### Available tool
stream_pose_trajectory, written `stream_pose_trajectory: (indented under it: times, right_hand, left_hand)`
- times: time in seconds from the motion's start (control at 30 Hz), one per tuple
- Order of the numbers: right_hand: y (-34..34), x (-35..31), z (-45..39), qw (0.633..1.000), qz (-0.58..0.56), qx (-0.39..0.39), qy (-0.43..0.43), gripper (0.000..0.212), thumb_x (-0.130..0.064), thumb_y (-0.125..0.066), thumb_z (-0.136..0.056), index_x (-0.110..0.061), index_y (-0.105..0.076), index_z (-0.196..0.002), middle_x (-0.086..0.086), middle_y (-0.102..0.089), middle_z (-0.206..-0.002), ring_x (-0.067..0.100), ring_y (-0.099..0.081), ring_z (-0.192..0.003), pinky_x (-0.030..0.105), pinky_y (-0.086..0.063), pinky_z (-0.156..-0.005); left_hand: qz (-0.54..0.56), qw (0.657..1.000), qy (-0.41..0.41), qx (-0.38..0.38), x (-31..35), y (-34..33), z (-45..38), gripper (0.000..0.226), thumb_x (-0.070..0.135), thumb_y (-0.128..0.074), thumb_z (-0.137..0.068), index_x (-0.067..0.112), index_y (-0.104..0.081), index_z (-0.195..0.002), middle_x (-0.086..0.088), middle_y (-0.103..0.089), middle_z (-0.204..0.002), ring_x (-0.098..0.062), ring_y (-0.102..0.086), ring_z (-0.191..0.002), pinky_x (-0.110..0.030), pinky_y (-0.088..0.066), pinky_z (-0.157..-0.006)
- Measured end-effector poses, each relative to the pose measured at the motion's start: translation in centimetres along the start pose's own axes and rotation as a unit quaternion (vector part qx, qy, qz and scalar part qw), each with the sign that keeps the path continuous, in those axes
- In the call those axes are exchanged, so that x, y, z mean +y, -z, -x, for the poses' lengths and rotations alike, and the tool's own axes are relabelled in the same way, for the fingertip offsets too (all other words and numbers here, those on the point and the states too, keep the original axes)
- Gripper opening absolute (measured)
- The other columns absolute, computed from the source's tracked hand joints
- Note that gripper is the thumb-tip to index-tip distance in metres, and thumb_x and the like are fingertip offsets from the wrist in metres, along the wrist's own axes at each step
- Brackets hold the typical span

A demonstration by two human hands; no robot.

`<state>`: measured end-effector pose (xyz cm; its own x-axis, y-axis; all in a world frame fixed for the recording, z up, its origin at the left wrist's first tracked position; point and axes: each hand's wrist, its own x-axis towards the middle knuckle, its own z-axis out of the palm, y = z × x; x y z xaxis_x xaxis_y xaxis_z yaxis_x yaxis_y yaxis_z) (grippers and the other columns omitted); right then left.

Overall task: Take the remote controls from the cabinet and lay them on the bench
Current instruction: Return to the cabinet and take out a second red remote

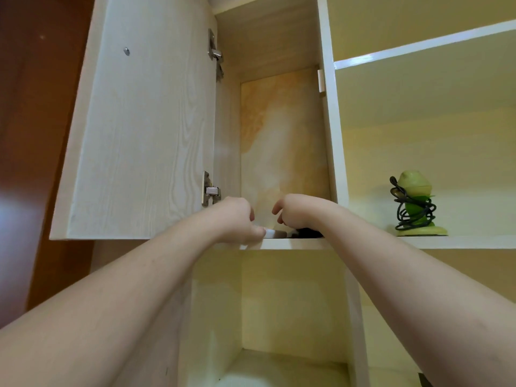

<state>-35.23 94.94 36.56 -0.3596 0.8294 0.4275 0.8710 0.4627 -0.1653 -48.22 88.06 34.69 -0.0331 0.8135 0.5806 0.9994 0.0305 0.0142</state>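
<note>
Both forearms reach up into the open cabinet (279, 121). Left hand (237, 222) curls around a white remote (270, 233) at the shelf's front edge. Right hand (293, 213) curls over a dark remote (308, 233); grip unclear. Step: pickup. Next: lift both clear of the lip, lower to counter. Cabinet door (139, 121) stands open left.
</note>
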Motion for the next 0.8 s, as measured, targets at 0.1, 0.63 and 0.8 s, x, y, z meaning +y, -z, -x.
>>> stream_pose_trajectory:
  times: [0.1, 0.63, 0.8]
  right_hand:
    - [-0.3, -0.2, -0.5, 1.0, 0.009, -0.008, -0.011, 0.049, 0.004, -0.034, -0.088, -0.009, -0.05, -0.133, 0.01, -0.06, -0.127, 0.031, -0.064, -0.104, 0.044, -0.054, -0.09]
    - [1.0, -1.1, -0.1, 0.999, -0.024, 0.014, -0.043, 0.033, -0.001, -0.047, -0.086, -0.006, -0.064, -0.114, 0.013, -0.063, -0.094, 0.027, -0.053, -0.068, 0.031, -0.047, -0.059]
    - [2.0, -1.5, 0.5, 0.997, -0.048, 0.04, -0.048, 0.032, -0.013, -0.046, -0.091, -0.007, -0.064, -0.116, 0.014, -0.069, -0.108, 0.025, -0.058, -0.073, 0.034, -0.052, -0.075]
  left_hand:
    - [0.004, 1.0, -0.005, 0.03, 0.3, -0.1, 0.2, 0.059, 0.047, -0.057, -0.083, 0.017, -0.053, -0.134, -0.005, -0.06, -0.129, -0.023, -0.06, -0.11, -0.031, -0.052, -0.089]
    - [-0.007, 0.991, -0.062, 0.121, 0.1, 0.3, 1.9, 0.049, 0.044, -0.063, -0.082, 0.012, -0.058, -0.119, -0.004, -0.067, -0.111, -0.023, -0.061, -0.1, -0.041, -0.052, -0.085]
    - [0.009, 0.987, -0.076, 0.144, 0.5, 1.5, 2.6, 0.051, 0.044, -0.065, -0.083, 0.011, -0.057, -0.12, -0.005, -0.067, -0.111, -0.023, -0.06, -0.101, -0.041, -0.051, -0.084]
